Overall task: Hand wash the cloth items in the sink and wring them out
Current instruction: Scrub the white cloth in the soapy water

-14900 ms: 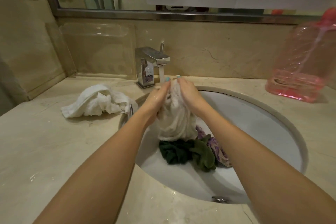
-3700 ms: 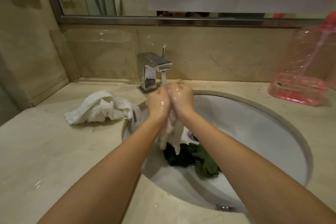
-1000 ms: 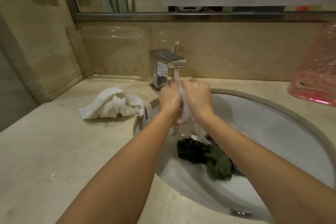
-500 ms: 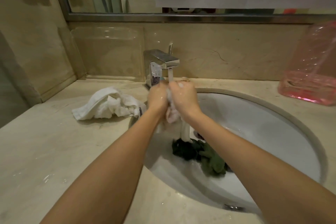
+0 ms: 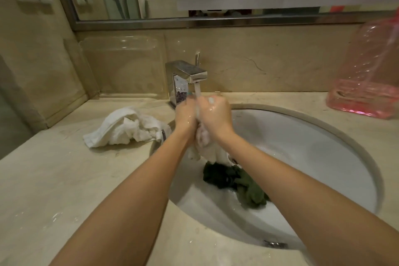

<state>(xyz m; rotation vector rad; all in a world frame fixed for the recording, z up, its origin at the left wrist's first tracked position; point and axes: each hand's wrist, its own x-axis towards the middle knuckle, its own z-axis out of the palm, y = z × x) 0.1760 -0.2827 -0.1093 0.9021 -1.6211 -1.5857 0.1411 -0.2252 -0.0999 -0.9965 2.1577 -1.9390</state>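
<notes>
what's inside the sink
A dark green cloth and an olive cloth lie in the sink; the white cloth held by left hand and right hand hides anything behind it.

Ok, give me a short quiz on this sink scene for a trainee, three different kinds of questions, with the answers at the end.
1. True or false: water is running from the faucet.
2. Which thing do the left hand and the right hand grip together? A) a white cloth B) a sponge C) a brush
3. Where do the dark green cloths lie?

Key: 1 true. 2 A. 3 In the sink, below the hands, untouched.
</notes>
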